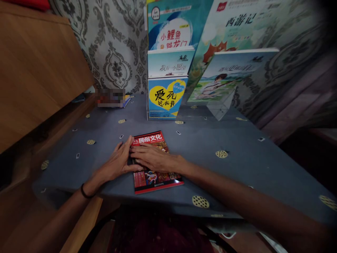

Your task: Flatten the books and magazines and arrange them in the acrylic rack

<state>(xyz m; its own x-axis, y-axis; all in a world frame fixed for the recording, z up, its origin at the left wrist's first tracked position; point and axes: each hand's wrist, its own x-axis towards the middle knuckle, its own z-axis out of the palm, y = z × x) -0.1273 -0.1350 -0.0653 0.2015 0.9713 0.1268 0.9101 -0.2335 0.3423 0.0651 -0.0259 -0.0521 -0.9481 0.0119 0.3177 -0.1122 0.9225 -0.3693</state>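
A red and black book (159, 179) with white Chinese lettering lies closed and flat near the front of the table, its cover facing up. My left hand (119, 161), with a dark band on the wrist, rests along the book's left edge, fingers stretched out. Across the middle of the cover lies my right hand (154, 157), palm down with its fingers extended to the left. The fingertips of the two hands come close together at the book's left side. Part of the cover picture is hidden beneath them.
The table (200, 137) has a grey-blue cloth with yellow prints. Behind the book, a blue book with a yellow heart (166, 96) stands before other upright books. A tilted book (218, 79) rests on a clear stand (222, 107). A wooden cabinet (42, 59) is at left.
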